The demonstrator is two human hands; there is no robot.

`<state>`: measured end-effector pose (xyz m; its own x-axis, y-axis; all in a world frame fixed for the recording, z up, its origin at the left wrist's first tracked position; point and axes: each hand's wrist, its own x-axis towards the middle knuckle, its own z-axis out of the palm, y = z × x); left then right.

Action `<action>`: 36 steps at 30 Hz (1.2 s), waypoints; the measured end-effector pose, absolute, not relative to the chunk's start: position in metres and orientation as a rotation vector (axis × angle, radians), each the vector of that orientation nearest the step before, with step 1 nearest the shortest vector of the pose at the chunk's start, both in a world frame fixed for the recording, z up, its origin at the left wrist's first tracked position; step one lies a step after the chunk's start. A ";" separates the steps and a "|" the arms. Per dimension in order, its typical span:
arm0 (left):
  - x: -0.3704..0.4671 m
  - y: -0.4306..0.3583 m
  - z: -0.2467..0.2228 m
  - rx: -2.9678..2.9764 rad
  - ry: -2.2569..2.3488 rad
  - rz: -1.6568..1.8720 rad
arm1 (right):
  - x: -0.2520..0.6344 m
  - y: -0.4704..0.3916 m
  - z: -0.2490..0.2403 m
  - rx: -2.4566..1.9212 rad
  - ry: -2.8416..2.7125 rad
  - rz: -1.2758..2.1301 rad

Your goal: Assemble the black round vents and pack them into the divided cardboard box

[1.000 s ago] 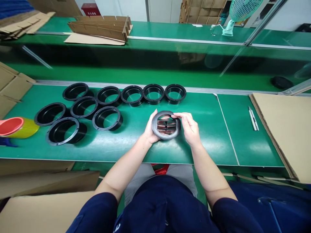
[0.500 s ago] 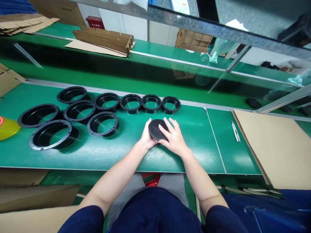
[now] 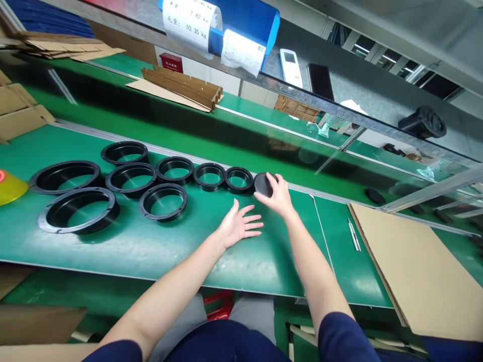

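Note:
My right hand (image 3: 277, 197) grips a flat black round disc (image 3: 261, 185) by its edge, thumb on the near left side and fingers at the far side. The disc is at the right end of a row of black flanged rings, hiding the spot of the last ring. Just left of it stands a small black ring (image 3: 239, 179). My left hand (image 3: 239, 225) holds nothing, its fingers spread above the green table (image 3: 211, 241). More black rings, such as a large ring (image 3: 107, 211) and a medium ring (image 3: 163, 213), stand on the left.
A white utility knife (image 3: 353, 235) and flat cardboard sheets (image 3: 415, 266) lie at the right. A yellow object (image 3: 11, 188) is at the left edge. An overhead shelf carries label rolls (image 3: 192, 22), a remote (image 3: 290, 68) and a black cylinder (image 3: 424, 122).
My right hand has carried the disc away from me to the end of the ring row. My left hand has let go of it and opened. The view has tilted upward.

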<state>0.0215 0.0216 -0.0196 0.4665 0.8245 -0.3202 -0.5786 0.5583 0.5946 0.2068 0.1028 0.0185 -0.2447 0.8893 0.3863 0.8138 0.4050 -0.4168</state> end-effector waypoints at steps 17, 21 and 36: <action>0.024 0.029 -0.023 0.287 0.957 1.361 | 0.224 0.054 0.010 -1.633 -2.380 -0.062; 0.026 0.029 -0.028 0.389 1.002 1.428 | 0.216 0.060 0.029 -1.528 -2.158 -0.178; 0.052 -0.009 -0.015 1.007 1.114 1.272 | 0.236 0.020 -0.018 -1.294 -1.556 0.796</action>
